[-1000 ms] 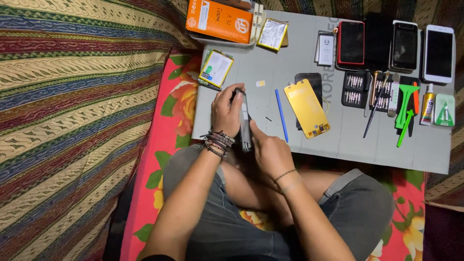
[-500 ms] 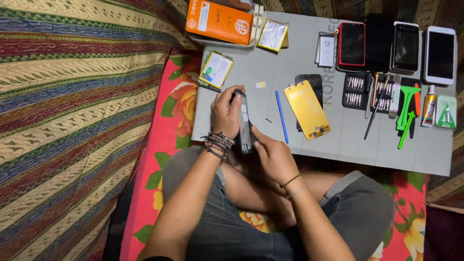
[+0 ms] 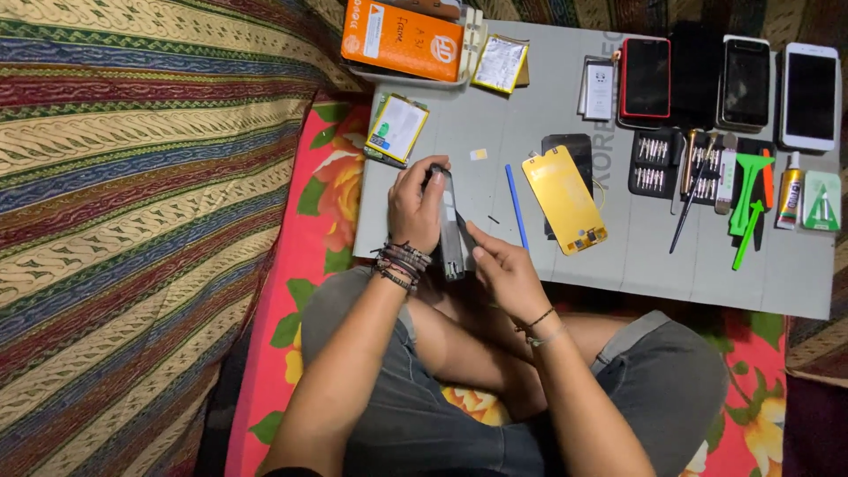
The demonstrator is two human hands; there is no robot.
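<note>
1. Edge-on, a slim grey phone point(image 3: 451, 231) stood between both hands over the near edge of the grey counter point(image 3: 565, 265), above the person's crossed legs.
2. The left hand point(image 3: 415, 205) was closed around the phone's left side and far end, fingers curled over the top.
3. The right hand point(image 3: 506, 272) was partly closed, its thumb and fingertips pressing the phone's near right side.
4. Just beyond the right hand lay a thin blue pry stick point(image 3: 516, 206), and past that a yellow phone panel point(image 3: 564, 200) resting over a dark one.
5. Further to the right of that hand sat a black screwdriver-bit case point(image 3: 654, 163), green plastic tools point(image 3: 750, 196) and a small glue tube point(image 3: 789, 191).
6. Beyond the left hand lay a yellow-edged battery point(image 3: 397, 130), with an orange box point(image 3: 403, 40) further off.
7. Three phones point(image 3: 647, 78) lined the far right edge.
</note>
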